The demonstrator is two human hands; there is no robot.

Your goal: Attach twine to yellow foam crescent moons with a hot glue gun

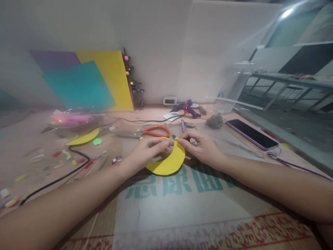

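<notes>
A yellow crescent-shaped cutout (166, 167) lies in front of me, with its curved edge toward me. My left hand (153, 147) reaches over its left part, thumb and fingers pinched together. What sits between those fingertips is too small to make out. My right hand (199, 146) pinches the upper right tip of the crescent between thumb and forefinger. Just behind both hands lie scissors with red-orange handles (157, 131), blades pointing left. A small dark bit shows between the two hands, its kind unclear.
Behind are a dark glue gun (186, 108), a small white digital clock (169, 101) and a grey yarn ball (214, 121). A phone (252, 134) lies right. Left are a black cord (56, 180), a yellow offcut (84, 137), scraps and a clear bowl of pink pieces (71, 119).
</notes>
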